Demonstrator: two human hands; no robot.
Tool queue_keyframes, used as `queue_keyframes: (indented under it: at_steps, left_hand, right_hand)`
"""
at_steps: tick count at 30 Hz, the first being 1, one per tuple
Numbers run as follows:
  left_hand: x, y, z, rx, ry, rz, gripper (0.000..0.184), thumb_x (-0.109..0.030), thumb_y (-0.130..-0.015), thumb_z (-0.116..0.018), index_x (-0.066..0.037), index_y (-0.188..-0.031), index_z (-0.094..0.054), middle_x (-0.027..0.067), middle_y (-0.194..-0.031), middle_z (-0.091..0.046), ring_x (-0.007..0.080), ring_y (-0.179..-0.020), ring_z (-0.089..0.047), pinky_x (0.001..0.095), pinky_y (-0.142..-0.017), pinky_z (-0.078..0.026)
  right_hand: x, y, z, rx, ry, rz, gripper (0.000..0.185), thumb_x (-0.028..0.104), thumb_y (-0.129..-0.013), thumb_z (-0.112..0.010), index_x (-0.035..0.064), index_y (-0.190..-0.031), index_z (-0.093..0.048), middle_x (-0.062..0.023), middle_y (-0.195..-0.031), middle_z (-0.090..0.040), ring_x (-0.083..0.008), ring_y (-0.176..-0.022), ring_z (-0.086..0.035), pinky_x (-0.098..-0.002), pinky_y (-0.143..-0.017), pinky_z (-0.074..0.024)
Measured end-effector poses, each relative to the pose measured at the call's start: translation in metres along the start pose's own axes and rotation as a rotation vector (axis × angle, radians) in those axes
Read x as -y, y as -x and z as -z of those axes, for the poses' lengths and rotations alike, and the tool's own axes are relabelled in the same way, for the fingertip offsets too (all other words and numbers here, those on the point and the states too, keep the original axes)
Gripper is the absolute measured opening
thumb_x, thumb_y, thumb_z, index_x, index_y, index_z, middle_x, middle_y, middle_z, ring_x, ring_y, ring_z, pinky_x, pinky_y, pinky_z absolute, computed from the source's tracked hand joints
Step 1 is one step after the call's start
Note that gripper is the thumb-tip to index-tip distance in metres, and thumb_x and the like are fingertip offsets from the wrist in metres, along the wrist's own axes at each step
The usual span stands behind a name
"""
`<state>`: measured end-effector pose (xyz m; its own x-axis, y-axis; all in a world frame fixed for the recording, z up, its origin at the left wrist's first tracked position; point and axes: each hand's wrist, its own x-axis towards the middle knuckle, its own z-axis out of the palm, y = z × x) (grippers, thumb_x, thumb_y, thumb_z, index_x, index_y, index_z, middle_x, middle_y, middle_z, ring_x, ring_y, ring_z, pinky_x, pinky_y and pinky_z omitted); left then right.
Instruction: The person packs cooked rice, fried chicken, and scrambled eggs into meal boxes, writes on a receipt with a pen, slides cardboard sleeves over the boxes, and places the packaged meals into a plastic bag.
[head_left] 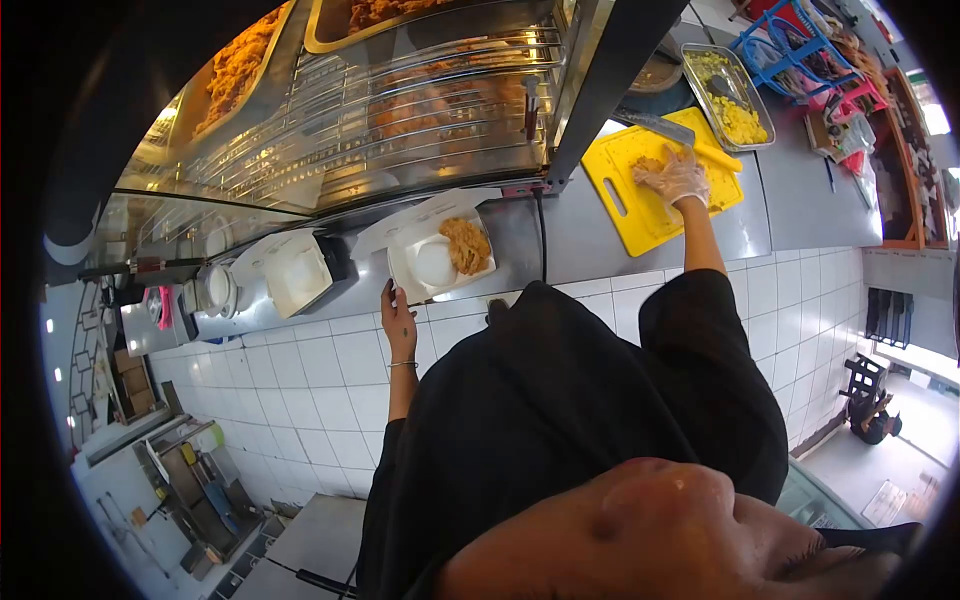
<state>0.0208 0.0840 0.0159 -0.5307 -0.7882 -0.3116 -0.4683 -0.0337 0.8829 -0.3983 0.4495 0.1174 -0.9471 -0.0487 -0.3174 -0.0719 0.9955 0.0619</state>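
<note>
My left hand (pixel 398 322), bare and with a bracelet at the wrist, pinches the near left corner of an open paper takeaway box (pixel 478 232). Inside that box lie a white mound of rice (pixel 434 264) and a piece of fried chicken (pixel 466 246). Over on the yellow cutting board (pixel 640 232), my right hand (pixel 682 180) wears a clear plastic glove. Its fingers are curved around fried chicken (pixel 648 164), partly covering it. A cleaver (pixel 656 126) with a yellow handle lies on the board beyond that hand.
A second open box (pixel 298 272) with rice stands at the left. Behind the boxes is a glass display case with wire racks (pixel 460 115) and trays of fried food (pixel 240 68). A metal tray of yellow food (pixel 738 118) and a blue basket (pixel 790 50) sit at the right.
</note>
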Motion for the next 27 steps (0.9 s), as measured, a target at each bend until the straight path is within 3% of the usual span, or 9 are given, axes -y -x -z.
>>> queue_keyframes:
  at_steps: [6,7,9,11,19,20,21,22,27]
  left_hand:
    - [0.005,0.004,-0.012,-0.054,0.030,-0.003,0.052,-0.038,-0.103,-0.051,-0.010,-0.146,-0.043,0.0127,-0.127,-0.059,0.0190,-0.097,-0.063,0.0285,-0.072,-0.052]
    - [0.005,0.005,-0.012,-0.071,0.050,-0.008,0.050,-0.037,-0.103,-0.051,-0.010,-0.145,-0.044,0.0124,-0.126,-0.059,0.0190,-0.097,-0.063,0.0285,-0.072,-0.052]
    - [0.002,0.006,-0.007,-0.029,0.062,-0.006,0.051,-0.040,-0.103,-0.049,-0.012,-0.145,-0.043,0.0130,-0.132,-0.057,0.0222,-0.111,-0.061,0.0324,-0.077,-0.054]
    - [0.002,0.003,-0.005,-0.086,0.137,0.036,0.049,-0.038,-0.102,-0.053,-0.010,-0.142,-0.047,0.0124,-0.125,-0.060,0.0180,-0.098,-0.063,0.0298,-0.070,-0.052]
    - [0.015,-0.034,0.025,-0.104,0.222,-0.112,0.041,-0.035,-0.103,-0.055,-0.007,-0.132,-0.059,0.0065,-0.104,-0.067,0.0145,-0.082,-0.065,0.0255,-0.068,-0.050]
    - [-0.004,-0.029,0.038,-0.025,0.161,-0.038,0.050,-0.043,-0.103,-0.051,-0.007,-0.137,-0.054,0.0116,-0.129,-0.060,0.0211,-0.101,-0.065,0.0340,-0.083,-0.053]
    - [-0.004,-0.035,0.047,-0.027,0.187,-0.057,0.047,-0.041,-0.103,-0.051,-0.008,-0.137,-0.054,0.0112,-0.130,-0.060,0.0225,-0.104,-0.066,0.0345,-0.083,-0.053]
    - [-0.008,-0.036,0.054,-0.043,0.246,-0.097,0.039,-0.035,-0.103,-0.053,-0.009,-0.132,-0.058,0.0088,-0.125,-0.062,0.0174,-0.097,-0.066,0.0287,-0.076,-0.051]
    - [-0.025,-0.061,0.111,-0.019,0.141,-0.227,0.035,-0.028,-0.105,-0.047,-0.007,-0.130,-0.059,0.0091,-0.123,-0.064,0.0158,-0.096,-0.066,0.0284,-0.078,-0.050]
  right_hand:
    - [0.013,-0.005,-0.036,-0.200,-0.062,-0.003,0.070,0.062,-0.083,-0.057,0.0313,-0.146,-0.048,-0.0167,-0.157,-0.032,-0.0387,-0.129,-0.051,-0.0456,-0.106,-0.0428]
    - [0.017,-0.008,-0.047,-0.300,-0.060,0.019,0.052,0.050,-0.090,-0.054,0.0240,-0.134,-0.061,-0.0199,-0.144,-0.049,-0.0376,-0.123,-0.056,-0.0445,-0.101,-0.0471]
    - [0.023,-0.016,-0.062,-0.425,-0.001,0.102,0.036,0.040,-0.092,-0.052,0.0172,-0.113,-0.070,-0.0257,-0.124,-0.061,-0.0441,-0.101,-0.066,-0.0464,-0.086,-0.0550]
    - [0.023,-0.017,-0.058,-0.369,0.038,0.181,0.033,0.036,-0.093,-0.051,0.0141,-0.108,-0.071,-0.0236,-0.116,-0.066,-0.0424,-0.095,-0.068,-0.0473,-0.081,-0.0563]
    - [-0.001,-0.067,-0.050,-0.138,-0.257,-0.131,0.043,0.037,-0.090,-0.053,0.0097,-0.119,-0.069,-0.0202,-0.128,-0.063,-0.0355,-0.115,-0.064,-0.0472,-0.096,-0.0504]
    - [-0.028,-0.100,-0.077,0.005,-0.803,-0.179,0.030,0.038,-0.092,-0.056,0.0111,-0.101,-0.066,-0.0129,-0.102,-0.064,-0.0291,-0.087,-0.061,-0.0405,-0.074,-0.0490]
    - [-0.053,-0.131,-0.101,0.114,-1.322,-0.318,0.028,0.038,-0.094,-0.058,0.0126,-0.083,-0.063,-0.0056,-0.076,-0.065,-0.0227,-0.059,-0.059,-0.0338,-0.052,-0.0476]
    - [-0.046,-0.099,-0.079,0.136,-1.755,-0.359,0.022,0.033,-0.093,-0.063,0.0164,-0.080,-0.057,-0.0015,-0.068,-0.057,-0.0182,-0.056,-0.054,-0.0273,-0.048,-0.0417]
    - [-0.061,-0.013,-0.066,0.006,-2.304,-0.035,0.016,0.031,-0.092,-0.064,0.0176,-0.088,-0.056,0.0005,-0.072,-0.054,-0.0151,-0.063,-0.053,-0.0248,-0.048,-0.0398]
